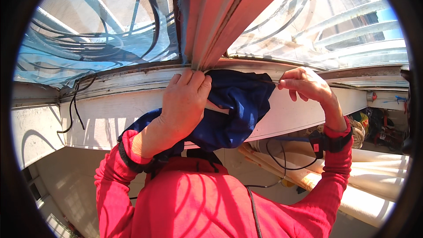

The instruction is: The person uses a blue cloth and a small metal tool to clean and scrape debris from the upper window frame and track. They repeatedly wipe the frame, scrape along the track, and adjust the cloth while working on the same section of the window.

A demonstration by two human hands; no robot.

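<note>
Dark blue cloth (239, 115) lies bunched on the white window sill (290, 112) and hangs over its front edge. On the cloth's left side my left hand (186, 100) is closed on its upper edge, right below the window frame post (211, 23). My right hand (305, 84), to the right of the cloth, pinches something very thin between thumb and forefinger. A faint thin line, perhaps a thread or needle, runs from those fingertips towards the cloth; which of the two cannot be told. The other right fingers are loosely curled.
Black cables (77, 105) hang over the sill at the left. More cables and white bars show behind the windows. Below the sill at right are a cream curtain (370, 181), a coil of rope (358, 134) and mixed items. A black cord runs from my right wrist device (317, 145).
</note>
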